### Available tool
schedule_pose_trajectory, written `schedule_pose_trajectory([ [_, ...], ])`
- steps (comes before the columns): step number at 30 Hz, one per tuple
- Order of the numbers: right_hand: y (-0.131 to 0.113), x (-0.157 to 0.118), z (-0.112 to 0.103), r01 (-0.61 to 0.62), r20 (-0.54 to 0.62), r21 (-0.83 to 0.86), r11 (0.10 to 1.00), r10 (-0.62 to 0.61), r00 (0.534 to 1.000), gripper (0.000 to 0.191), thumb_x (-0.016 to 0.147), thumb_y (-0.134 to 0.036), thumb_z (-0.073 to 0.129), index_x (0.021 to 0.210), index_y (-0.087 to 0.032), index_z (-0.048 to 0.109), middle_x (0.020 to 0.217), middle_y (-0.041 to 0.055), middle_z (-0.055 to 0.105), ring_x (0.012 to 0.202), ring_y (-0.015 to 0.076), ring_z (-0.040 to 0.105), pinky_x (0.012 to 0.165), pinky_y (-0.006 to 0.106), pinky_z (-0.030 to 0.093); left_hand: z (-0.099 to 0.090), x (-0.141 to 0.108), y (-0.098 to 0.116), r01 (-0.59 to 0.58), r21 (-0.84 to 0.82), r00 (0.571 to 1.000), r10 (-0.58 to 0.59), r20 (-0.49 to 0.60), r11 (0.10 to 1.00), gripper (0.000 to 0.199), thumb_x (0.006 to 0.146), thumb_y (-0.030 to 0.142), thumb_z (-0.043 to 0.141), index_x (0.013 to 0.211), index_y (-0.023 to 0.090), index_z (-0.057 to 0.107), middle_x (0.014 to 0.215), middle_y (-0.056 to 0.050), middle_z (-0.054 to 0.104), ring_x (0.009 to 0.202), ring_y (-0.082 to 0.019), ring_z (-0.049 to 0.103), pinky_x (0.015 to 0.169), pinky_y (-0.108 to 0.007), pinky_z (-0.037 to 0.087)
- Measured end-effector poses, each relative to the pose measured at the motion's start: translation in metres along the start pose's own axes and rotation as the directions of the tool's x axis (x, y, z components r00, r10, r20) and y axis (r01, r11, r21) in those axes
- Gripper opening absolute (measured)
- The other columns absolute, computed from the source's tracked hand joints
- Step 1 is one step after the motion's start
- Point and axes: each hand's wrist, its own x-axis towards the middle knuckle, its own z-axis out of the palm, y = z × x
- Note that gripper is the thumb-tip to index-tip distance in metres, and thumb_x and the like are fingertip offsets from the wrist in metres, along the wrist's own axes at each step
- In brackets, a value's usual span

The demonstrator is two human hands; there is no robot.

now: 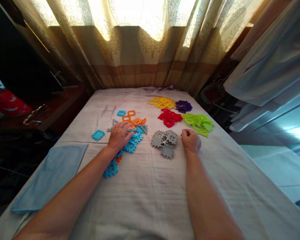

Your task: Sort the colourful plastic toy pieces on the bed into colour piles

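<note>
My left hand (118, 135) lies over a mixed pile of flat plastic building tiles with notched edges. Its fingers are apart and touch the blue tiles (132, 143) and the orange tiles (137, 122); the palm hides part of the pile, and a few grey tiles (143, 128) show among them. My right hand (191, 140) rests on the cloth as a fist, no tile showing in it. Just left of that fist is a heap of grey tiles (167, 151). A single blue tile (98, 135) lies apart, left of my left hand.
Sorted heaps of yellow (162, 102), purple (183, 106), red (169, 117) and lime green tiles (198, 123) lie at the back right. A folded blue cloth (52, 173) covers the table's left edge. Curtains (145, 56) hang behind the white-covered table (145, 200).
</note>
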Motion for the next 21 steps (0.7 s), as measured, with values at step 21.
schedule_pose_trajectory([
  [21, 0.000, 0.000, 0.000, 0.022, 0.013, -0.015, 1.000, -0.022, 1.000, 0.028, 0.088, -0.034, 0.052, 0.097, -0.022, 0.076, 0.083, 0.0042, 0.074, 0.074, 0.0180, 0.058, 0.062, 0.026, 0.034, -0.017, 0.001, -0.023, 0.093, -0.081, 0.991, -0.084, 0.106, 0.992, 0.051, 0.086, 0.042, 0.061, 0.131, 0.019, 0.056, 0.131, -0.011, 0.064, 0.122, -0.025, 0.059, 0.106, -0.038, 0.044],
])
